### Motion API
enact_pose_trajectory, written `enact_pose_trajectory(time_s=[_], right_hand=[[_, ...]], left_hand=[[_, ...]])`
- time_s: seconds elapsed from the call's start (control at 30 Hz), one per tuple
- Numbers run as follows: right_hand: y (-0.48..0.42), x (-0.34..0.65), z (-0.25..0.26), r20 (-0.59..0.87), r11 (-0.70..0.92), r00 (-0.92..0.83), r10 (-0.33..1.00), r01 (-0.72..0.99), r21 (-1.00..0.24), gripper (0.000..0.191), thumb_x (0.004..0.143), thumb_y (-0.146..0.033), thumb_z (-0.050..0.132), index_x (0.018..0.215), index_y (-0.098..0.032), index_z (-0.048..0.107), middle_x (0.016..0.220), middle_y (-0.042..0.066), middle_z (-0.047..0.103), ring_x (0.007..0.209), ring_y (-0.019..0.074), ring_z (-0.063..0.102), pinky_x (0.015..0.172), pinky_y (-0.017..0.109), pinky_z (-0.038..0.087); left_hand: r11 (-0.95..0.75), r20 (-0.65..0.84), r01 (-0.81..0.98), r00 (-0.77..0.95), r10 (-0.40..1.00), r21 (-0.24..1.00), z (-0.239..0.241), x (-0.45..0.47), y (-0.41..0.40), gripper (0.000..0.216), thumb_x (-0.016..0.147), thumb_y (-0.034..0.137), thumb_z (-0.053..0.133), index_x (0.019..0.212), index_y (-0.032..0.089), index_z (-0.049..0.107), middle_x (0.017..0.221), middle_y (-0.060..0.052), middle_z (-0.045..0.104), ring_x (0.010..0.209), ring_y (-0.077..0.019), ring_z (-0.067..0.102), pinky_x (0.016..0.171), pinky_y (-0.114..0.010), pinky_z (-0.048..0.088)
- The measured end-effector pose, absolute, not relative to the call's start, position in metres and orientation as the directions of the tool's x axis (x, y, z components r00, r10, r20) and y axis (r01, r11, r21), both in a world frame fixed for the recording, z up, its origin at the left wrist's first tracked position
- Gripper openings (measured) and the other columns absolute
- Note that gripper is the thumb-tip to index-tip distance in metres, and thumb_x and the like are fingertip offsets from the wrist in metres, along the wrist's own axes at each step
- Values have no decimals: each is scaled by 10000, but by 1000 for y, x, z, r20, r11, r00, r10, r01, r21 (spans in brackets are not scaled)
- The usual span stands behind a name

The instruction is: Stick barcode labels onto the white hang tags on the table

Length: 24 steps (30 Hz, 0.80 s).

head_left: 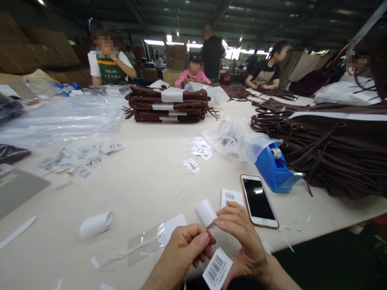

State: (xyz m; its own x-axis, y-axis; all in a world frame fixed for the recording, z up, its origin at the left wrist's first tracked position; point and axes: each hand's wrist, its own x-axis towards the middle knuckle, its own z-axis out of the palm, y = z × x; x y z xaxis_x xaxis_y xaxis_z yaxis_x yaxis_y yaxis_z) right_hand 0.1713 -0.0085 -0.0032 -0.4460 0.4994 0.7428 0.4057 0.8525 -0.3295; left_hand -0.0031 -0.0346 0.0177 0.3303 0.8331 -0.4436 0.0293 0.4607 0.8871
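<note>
Barcode tag point(217, 269), cream worktable point(145, 189), dim warehouse

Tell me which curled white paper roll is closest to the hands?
The small curled white paper roll beside the right hand; the bigger curled roll lies far left.

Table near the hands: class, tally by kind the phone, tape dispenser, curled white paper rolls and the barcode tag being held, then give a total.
Phone: 1
Tape dispenser: 1
Paper rolls: 2
Barcode tag: 1
Total: 5
</note>
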Motion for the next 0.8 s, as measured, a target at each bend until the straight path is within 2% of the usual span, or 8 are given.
enact_pose_trajectory(time_s=[0.17, 0.37, 0.5, 0.57, 0.63, 0.7, 0.8], right_hand=[[-12, 166, -9, 711, 864, -495, 499, 346, -366, 764, 547, -594, 640, 1136, -172, 399, 844, 73, 628, 863, 251, 582, 885, 465, 367], [-17, 162, -16, 658, 861, -556, 508, 322, -393, 783, 574, -584, 627, 1184, -174, 357, 895, 85, 622, 896, 258, 571, 896, 479, 353], [-21, 154, -14, 683, 859, -523, 510, 283, -426, 753, 595, -597, 599, 1171, -167, 372, 880, 89, 614, 890, 262, 568, 872, 472, 371], [-23, 152, -14, 684, 852, -509, 523, 288, -437, 744, 596, -592, 606, 1159, -154, 393, 875, 96, 613, 892, 269, 568, 860, 466, 386], [-25, 152, -15, 666, 841, -513, 541, 303, -449, 744, 588, -593, 618, 1151, -151, 416, 882, 105, 616, 906, 281, 566, 856, 464, 398], [-25, 152, -19, 639, 831, -535, 553, 301, -468, 764, 574, -627, 607, 1146, -151, 435, 904, 119, 620, 926, 292, 562, 860, 462, 405], [-25, 151, -28, 618, 828, -563, 549, 264, -495, 799, 559, -669, 575, 1151, -148, 446, 940, 135, 622, 954, 300, 554, 867, 454, 415]], left_hand=[[575, -476, -87, 468, 744, 813, 17, 2, -40, 408, 647, 512, 563, 520, 130, 498, 413, 52, 386, 368, -39, 274, 398, -219, 141], [623, -477, -194, 486, 732, 758, 19, 9, -44, 249, 555, 289, 634, 479, 143, 447, 432, 54, 388, 397, -38, 271, 430, -226, 138], [602, -561, -124, 255, 788, 789, 20, -8, -48, 233, 604, 335, 589, 527, 154, 462, 412, 38, 458, 386, -52, 310, 424, -211, 169], [547, -547, 17, 56, 835, 837, 15, -35, -57, 258, 633, 384, 569, 542, 156, 488, 429, 27, 489, 408, -67, 340, 435, -207, 210], [471, -444, 238, -162, 881, 849, 6, -70, -74, 287, 644, 415, 559, 525, 157, 517, 462, 30, 483, 466, -86, 377, 472, -209, 260], [491, -366, 425, -344, 865, 760, -4, -104, -96, 303, 651, 449, 542, 532, 170, 531, 486, 41, 458, 509, -103, 397, 503, -212, 283], [597, -324, 544, -518, 792, 589, -14, -139, -125, 289, 647, 467, 538, 552, 194, 539, 485, 51, 464, 502, -117, 428, 518, -217, 302]])
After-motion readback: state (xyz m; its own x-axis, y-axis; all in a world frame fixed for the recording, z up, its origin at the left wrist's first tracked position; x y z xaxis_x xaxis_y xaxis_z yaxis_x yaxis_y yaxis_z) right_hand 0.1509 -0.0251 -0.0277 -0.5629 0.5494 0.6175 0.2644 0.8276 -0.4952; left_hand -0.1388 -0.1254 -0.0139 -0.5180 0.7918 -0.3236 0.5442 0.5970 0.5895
